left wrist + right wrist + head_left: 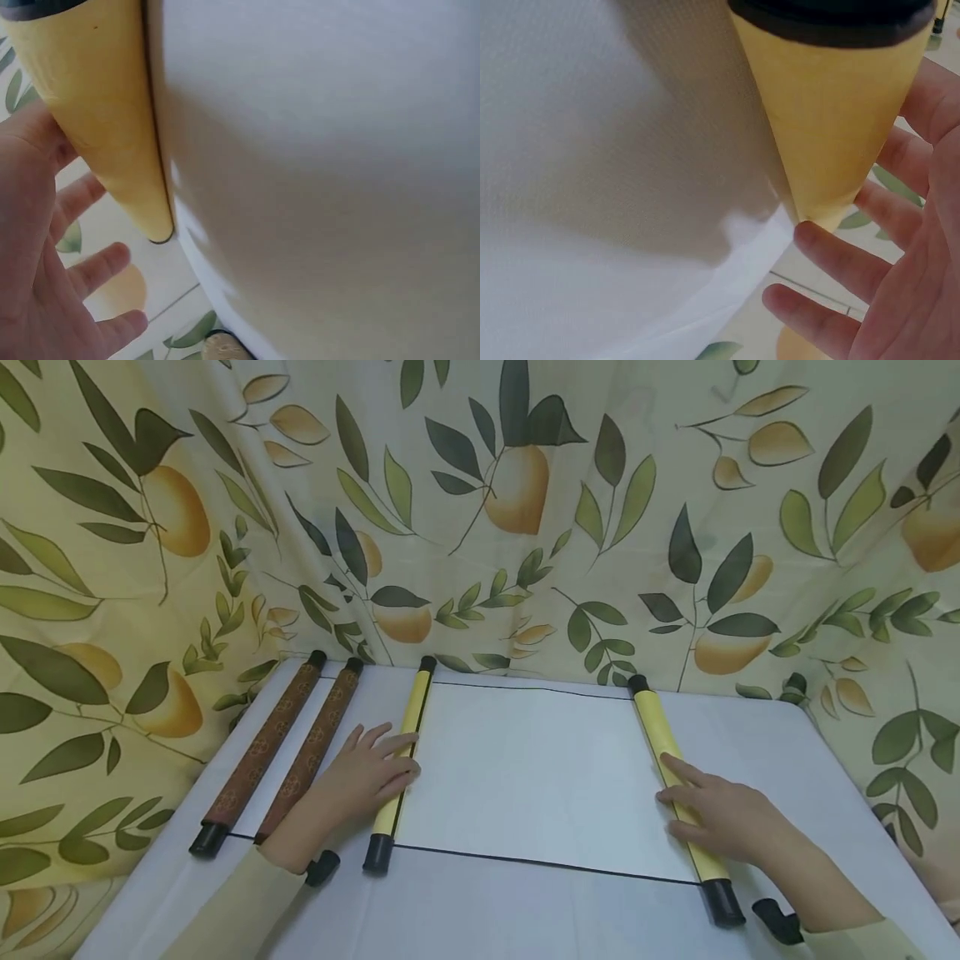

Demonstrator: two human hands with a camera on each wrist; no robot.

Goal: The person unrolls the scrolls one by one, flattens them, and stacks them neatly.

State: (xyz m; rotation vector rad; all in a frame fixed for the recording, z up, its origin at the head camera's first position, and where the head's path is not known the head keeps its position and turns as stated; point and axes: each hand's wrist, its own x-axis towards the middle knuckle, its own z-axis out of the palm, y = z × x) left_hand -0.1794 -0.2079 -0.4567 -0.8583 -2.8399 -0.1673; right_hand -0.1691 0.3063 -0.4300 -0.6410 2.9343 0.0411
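Observation:
A scroll lies partly unrolled on the white table, its white sheet [540,768] edged with thin black lines between two yellow rolls with black end caps. My left hand [367,772] rests across the left yellow roll [387,814], fingers spread and fairly straight. On the right yellow roll [652,718], my right hand [723,814] lies with its fingers reaching over toward the sheet. The left wrist view shows that roll [105,112] beside loosely spread fingers [101,271]. In the right wrist view, a fingertip meets the yellow roll [825,112]; the other fingers are extended.
Left of the scroll lie two brown patterned rolls, an outer one [262,752] and an inner one [315,743], with black caps; my left forearm covers the inner one's near end. Behind the white tabletop [540,922] hangs a leaf-and-fruit curtain [480,577].

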